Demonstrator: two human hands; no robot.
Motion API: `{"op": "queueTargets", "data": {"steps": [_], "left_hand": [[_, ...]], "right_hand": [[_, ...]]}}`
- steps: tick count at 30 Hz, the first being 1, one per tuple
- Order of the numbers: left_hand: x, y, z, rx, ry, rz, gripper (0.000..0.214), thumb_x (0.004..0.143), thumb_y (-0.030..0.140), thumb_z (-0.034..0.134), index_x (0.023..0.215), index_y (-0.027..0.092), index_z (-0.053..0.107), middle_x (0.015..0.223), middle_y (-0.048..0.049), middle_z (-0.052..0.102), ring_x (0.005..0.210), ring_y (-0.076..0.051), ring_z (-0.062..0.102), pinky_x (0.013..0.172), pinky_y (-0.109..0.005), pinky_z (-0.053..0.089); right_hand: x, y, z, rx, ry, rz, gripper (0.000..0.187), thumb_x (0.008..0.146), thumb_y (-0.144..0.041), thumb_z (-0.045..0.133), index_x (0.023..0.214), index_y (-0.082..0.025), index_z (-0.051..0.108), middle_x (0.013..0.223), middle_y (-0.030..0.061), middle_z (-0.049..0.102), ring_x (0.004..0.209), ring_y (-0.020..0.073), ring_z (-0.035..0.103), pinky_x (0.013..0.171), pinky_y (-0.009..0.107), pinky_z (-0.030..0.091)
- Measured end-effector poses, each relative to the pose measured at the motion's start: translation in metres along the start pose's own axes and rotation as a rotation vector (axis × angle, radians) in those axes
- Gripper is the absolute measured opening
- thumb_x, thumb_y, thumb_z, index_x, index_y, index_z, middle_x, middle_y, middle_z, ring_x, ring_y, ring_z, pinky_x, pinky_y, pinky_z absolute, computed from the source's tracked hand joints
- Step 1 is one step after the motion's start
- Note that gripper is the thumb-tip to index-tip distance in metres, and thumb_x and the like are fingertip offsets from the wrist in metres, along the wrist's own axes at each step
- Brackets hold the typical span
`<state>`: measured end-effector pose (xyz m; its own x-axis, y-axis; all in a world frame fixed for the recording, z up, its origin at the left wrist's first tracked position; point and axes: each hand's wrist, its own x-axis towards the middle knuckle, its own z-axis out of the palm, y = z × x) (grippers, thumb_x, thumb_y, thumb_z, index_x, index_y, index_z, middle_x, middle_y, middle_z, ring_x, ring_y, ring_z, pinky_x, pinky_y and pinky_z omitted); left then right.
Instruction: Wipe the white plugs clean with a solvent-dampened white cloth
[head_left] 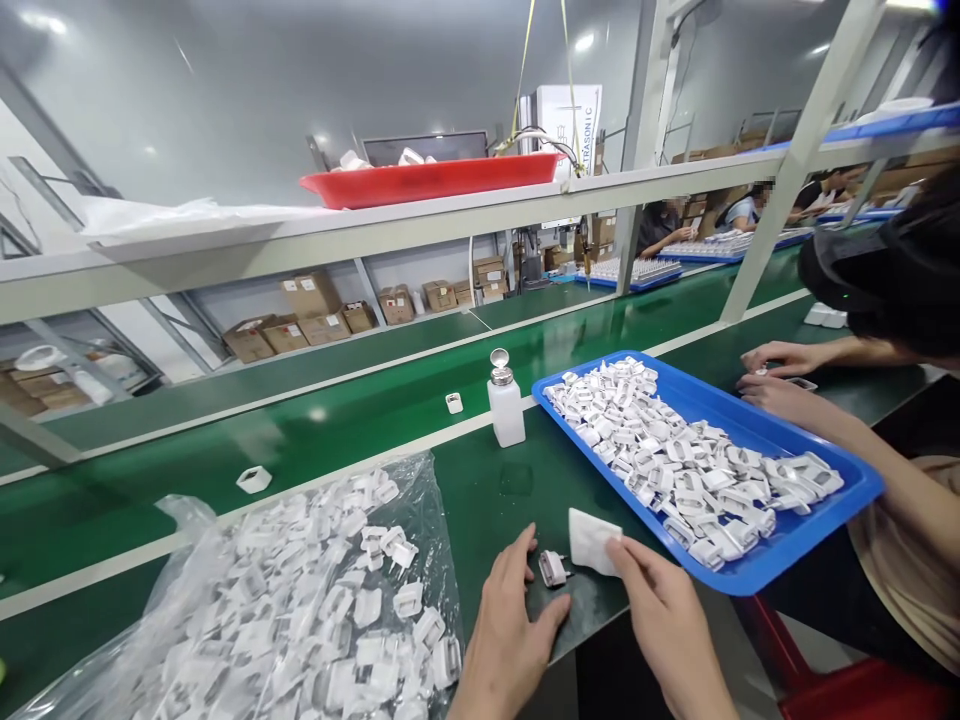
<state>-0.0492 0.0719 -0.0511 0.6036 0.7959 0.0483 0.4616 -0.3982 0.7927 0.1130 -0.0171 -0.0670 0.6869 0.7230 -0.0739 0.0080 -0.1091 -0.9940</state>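
- Clear plastic bag (247, 600), far left on the green tabletop (495, 500): lies open and slack, heaped with small white plug adapter parts. Film is soft and slippery; contents would shift if it were pulled.
- Two loose white parts, one (253, 479) near the bag's upper edge, one (454, 403) further back beside the dispenser bottle.
- Left hand (504, 625): fingers spread and slightly curled, palm down, resting on the tabletop at the bag's right edge; it grips nothing. Fingertips lie just beside the plug adapter.
- White plug adapter (553, 570): lies on the tabletop between the two hands, metal prongs pointing right. Judged light, rigid moulded plastic with a smooth, somewhat slick shell. Best taken by the flat sides of the body between thumb and forefinger, clear of the prongs.
- White wipe cloth (592, 540): just right of the adapter, soft and limp, partly lifted at one edge.
- Right hand (664, 615): fingers loosely open, fingertips touching the cloth's lower right corner; whether it pinches the cloth cannot be told.
- White dispenser bottle (506, 400) with metal pump top: upright behind the hands, well apart from them.
- Blue tray (787, 560): right of the cloth, filled with further white adapter parts.
- Far right: a co-worker's hands (776, 375) rest on the tabletop beyond the tray.
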Motion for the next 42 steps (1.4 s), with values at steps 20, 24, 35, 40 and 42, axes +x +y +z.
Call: {"op": "queueTargets", "data": {"steps": [20, 24, 35, 40, 42], "left_hand": [[-0.032, 0.027, 0.034, -0.229, 0.440, 0.587, 0.042, 0.081, 0.018, 0.081, 0.121, 0.031, 0.075, 0.102, -0.0025, 0.081, 0.091, -0.020, 0.077, 0.084, -0.027, 0.063], [-0.028, 0.027, 0.042, -0.219, 0.508, 0.582, 0.035, 0.079, 0.014, 0.081, 0.111, 0.027, 0.077, 0.093, -0.0027, 0.081, 0.084, -0.020, 0.075, 0.078, -0.028, 0.063], [0.016, 0.016, 0.015, 0.014, 0.141, 0.272, 0.029, 0.081, 0.015, 0.079, 0.109, 0.025, 0.080, 0.090, -0.0024, 0.077, 0.076, -0.017, 0.070, 0.066, -0.023, 0.056], [0.023, 0.014, 0.017, 0.094, 0.036, 0.086, 0.025, 0.081, 0.003, 0.066, 0.090, 0.023, 0.078, 0.078, 0.0003, 0.068, 0.070, -0.015, 0.064, 0.066, -0.023, 0.051], [0.022, 0.010, 0.020, 0.090, 0.045, 0.110, 0.024, 0.084, 0.006, 0.063, 0.094, 0.022, 0.077, 0.080, -0.0007, 0.068, 0.072, -0.016, 0.066, 0.068, -0.024, 0.052]], "right_hand": [[-0.060, -0.002, 0.000, 0.873, -0.108, 0.215, 0.038, 0.073, -0.042, 0.090, 0.101, -0.018, 0.083, 0.089, 0.0079, 0.080, 0.071, 0.0173, 0.068, 0.065, 0.024, 0.056], [-0.054, 0.010, -0.001, 0.849, -0.191, 0.219, 0.035, 0.077, -0.045, 0.086, 0.102, -0.020, 0.083, 0.082, 0.0076, 0.079, 0.073, 0.0198, 0.069, 0.066, 0.025, 0.056], [-0.030, -0.001, -0.011, -0.089, 0.151, -0.364, 0.030, 0.100, -0.040, 0.055, 0.112, -0.023, 0.076, 0.091, 0.0067, 0.066, 0.077, 0.0169, 0.065, 0.071, 0.022, 0.052], [-0.010, 0.003, 0.001, -0.191, -0.275, -0.441, 0.037, 0.106, -0.029, 0.040, 0.130, -0.024, 0.067, 0.089, 0.0044, 0.064, 0.078, 0.0159, 0.066, 0.071, 0.023, 0.053], [-0.009, 0.005, 0.005, -0.188, -0.283, -0.349, 0.038, 0.107, -0.033, 0.038, 0.131, -0.023, 0.066, 0.093, 0.0054, 0.067, 0.081, 0.0167, 0.069, 0.073, 0.024, 0.053]]}}
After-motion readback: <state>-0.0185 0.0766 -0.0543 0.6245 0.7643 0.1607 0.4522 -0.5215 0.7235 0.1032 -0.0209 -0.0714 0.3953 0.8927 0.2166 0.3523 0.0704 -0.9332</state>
